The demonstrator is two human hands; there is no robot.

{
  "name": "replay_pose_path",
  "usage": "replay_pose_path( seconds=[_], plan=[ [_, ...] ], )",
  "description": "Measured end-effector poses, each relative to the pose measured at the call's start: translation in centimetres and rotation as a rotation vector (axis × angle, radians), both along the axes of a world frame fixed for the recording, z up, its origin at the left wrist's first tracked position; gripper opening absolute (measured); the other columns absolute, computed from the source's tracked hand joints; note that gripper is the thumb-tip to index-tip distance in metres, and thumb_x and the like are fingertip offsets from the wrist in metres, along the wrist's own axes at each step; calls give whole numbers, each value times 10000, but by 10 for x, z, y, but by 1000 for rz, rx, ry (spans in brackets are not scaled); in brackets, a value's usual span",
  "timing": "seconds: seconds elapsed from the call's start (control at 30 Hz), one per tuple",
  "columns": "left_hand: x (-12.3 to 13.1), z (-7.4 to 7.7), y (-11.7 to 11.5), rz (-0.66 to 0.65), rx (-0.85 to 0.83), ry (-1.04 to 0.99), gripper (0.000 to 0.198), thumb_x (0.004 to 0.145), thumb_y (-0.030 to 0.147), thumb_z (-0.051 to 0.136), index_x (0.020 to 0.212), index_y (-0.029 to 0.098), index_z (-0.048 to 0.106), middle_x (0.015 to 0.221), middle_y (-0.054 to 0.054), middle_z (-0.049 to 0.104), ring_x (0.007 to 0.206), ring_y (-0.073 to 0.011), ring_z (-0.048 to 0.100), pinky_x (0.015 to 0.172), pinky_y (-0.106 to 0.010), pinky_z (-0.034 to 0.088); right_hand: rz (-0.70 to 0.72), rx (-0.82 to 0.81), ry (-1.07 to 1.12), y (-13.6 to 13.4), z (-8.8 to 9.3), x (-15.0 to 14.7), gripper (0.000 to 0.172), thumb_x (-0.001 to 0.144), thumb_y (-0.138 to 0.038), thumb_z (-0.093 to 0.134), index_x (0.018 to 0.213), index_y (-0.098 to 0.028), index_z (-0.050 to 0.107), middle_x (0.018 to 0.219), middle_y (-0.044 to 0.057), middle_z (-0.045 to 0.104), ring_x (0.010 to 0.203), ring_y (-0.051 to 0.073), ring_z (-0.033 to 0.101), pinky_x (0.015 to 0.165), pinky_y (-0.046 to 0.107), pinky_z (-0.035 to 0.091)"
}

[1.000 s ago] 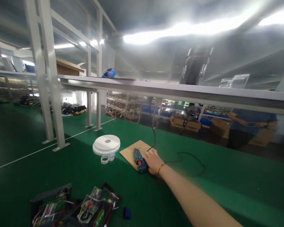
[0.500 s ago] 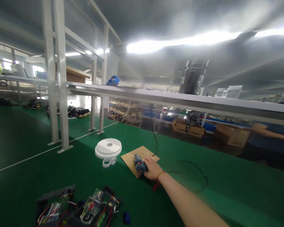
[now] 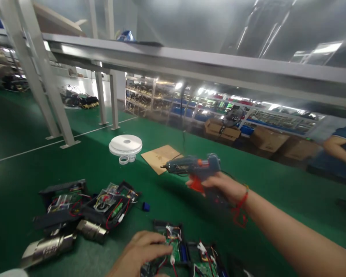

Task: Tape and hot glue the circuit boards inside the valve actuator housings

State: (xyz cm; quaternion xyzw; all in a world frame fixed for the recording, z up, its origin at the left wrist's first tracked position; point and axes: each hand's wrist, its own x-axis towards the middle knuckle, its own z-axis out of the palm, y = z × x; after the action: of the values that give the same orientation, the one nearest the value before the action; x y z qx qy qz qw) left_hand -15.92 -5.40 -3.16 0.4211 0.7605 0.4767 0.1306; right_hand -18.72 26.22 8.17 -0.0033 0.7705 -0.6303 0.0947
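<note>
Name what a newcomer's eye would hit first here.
Probably the blue-grey glue gun with its red trigger, held in the right hand above the green table, nozzle pointing left. Next, the left hand at the bottom centre, fingers at an open black housing with a green circuit board. Then the bright white discs, stacked left of the cardboard sheet.

My right forearm (image 3: 294, 232) slants in from the lower right edge, and my right wrist (image 3: 253, 204) runs nearly straight into my right hand (image 3: 225, 186), which is curled in a closed grip. My left hand (image 3: 141, 248) sits lower in view, back upward, its fingers (image 3: 158, 251) apart and pointing rightward.
</note>
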Motion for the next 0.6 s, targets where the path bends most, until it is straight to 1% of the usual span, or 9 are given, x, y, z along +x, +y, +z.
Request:
replay_pose_path(
  seconds=[0.1,0.2,0.23,0.3,0.37,0.4,0.5,0.6],
  plan=[
    [1,2,0,-22,-77,-4,449,796,678,638,1198,479,654,1304,15,632,1229,-284,532,1074,-448,420,-31,-96,-82,8,-20,37,439,715,-336,734,1102,-143,659,1073,156,743,838,236,705,620,286,539],
    [2,6,0,-61,-115,-64,386,821,614,650,1183,481,660,1299,34,634,1276,-281,491,1131,-476,357,-14,-233,-134,9,-46,52,405,743,-306,765,1100,-146,660,1127,145,729,740,190,709,644,288,565],
    [1,8,0,-80,-125,-91,355,833,572,656,1176,481,662,1299,39,632,1285,-272,482,1136,-470,351,10,-292,-144,7,-54,53,392,752,-293,767,1098,-143,660,1128,142,727,758,194,716,676,301,580],
    [0,8,-1,-87,-153,-144,326,824,440,692,1148,476,677,1323,39,603,1293,-256,470,1126,-446,367,57,-412,-167,-1,-67,48,385,759,-270,770,1101,-131,660,1114,142,726,890,235,724,758,332,602],
    [-1,8,-1,-67,-181,-196,366,775,298,713,1105,456,702,1338,24,559,1280,-241,477,1112,-424,383,88,-501,-197,-10,-77,41,418,745,-264,780,1117,-122,655,1098,147,724,1041,285,693,808,358,608],
    [-1,7,0,-55,-191,-219,389,751,254,713,1091,443,711,1331,12,539,1268,-235,485,1107,-415,388,99,-526,-213,-14,-81,37,437,735,-265,785,1124,-119,651,1098,152,721,1083,305,678,817,369,610],
    [-2,8,0,-67,-222,-256,348,748,248,703,1053,412,734,1249,-12,520,1206,-215,516,1071,-388,421,130,-576,-262,-21,-93,30,439,722,-258,783,1113,-110,648,1090,160,714,1080,330,682,814,386,614],
    [-2,12,1,-64,-255,-231,300,780,255,676,1033,401,743,1221,-8,523,1169,-196,531,1030,-358,455,144,-618,-308,-20,-101,33,404,741,-244,771,1102,-111,649,1053,150,715,1048,313,694,813,386,615]
  ],
)
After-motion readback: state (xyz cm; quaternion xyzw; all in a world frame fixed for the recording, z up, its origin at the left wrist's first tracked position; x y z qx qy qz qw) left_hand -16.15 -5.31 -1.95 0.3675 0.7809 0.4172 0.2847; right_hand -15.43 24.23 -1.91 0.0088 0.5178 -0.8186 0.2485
